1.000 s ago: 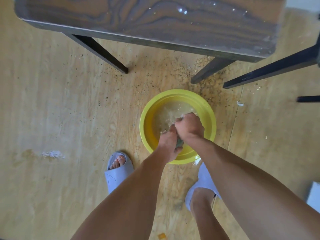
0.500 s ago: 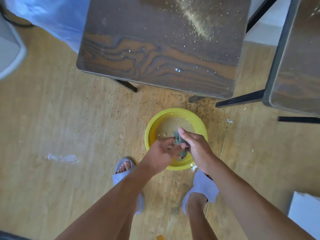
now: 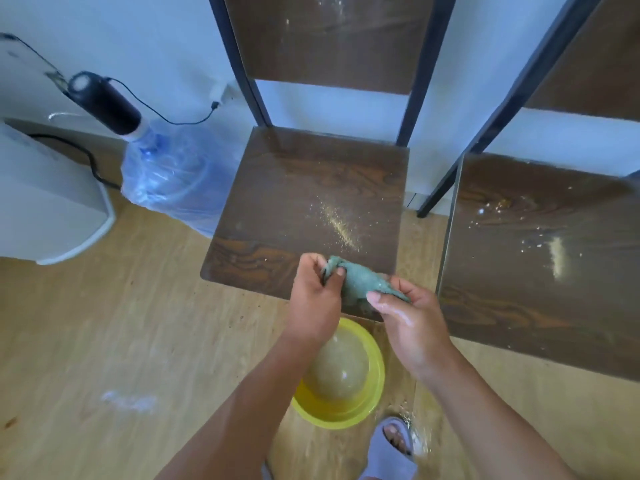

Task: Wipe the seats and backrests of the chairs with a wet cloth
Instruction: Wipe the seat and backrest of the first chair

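Lifting clear of the yellow basin, the green cloth now hangs stretched between left hand and right hand, each pinching an end, over the near chair seat; crumbs lie toward one o'clock, so wiping looks next.

No text, label, brand, number or sign can be read anywhere.
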